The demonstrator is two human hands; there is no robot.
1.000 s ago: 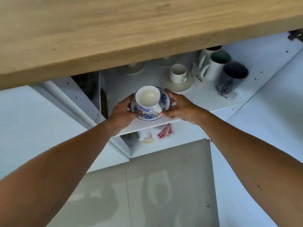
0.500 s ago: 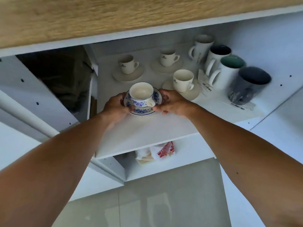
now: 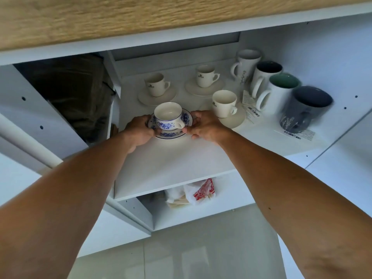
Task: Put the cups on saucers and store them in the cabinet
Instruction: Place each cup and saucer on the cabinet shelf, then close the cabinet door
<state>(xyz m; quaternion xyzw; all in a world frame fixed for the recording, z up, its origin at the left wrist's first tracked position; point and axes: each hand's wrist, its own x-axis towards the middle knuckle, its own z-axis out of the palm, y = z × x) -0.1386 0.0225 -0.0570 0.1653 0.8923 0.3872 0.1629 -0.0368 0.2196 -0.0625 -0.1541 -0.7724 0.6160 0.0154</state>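
Observation:
A white cup with blue flowers [image 3: 168, 117] sits on a matching blue-rimmed saucer [image 3: 186, 118] on the white cabinet shelf [image 3: 171, 162]. My left hand [image 3: 138, 130] grips the saucer's left edge and my right hand [image 3: 205, 125] grips its right edge. Behind stand three plain white cups on white saucers: one at back left [image 3: 156, 84], one at back centre [image 3: 205, 75] and one just right of my right hand [image 3: 224, 103].
Several tall mugs line the shelf's right side: white [image 3: 246, 64], dark-lined white [image 3: 265, 76], teal-lined white [image 3: 279, 91] and grey [image 3: 306, 109], with barcode labels lying beside them. A wooden countertop edge [image 3: 120, 19] overhangs. A red-and-white bag [image 3: 199, 191] lies on the lower shelf.
Both hands have carried the blue cup and saucer from the shelf's front edge deeper onto the shelf. The view has dropped, showing more of the cabinet's inside.

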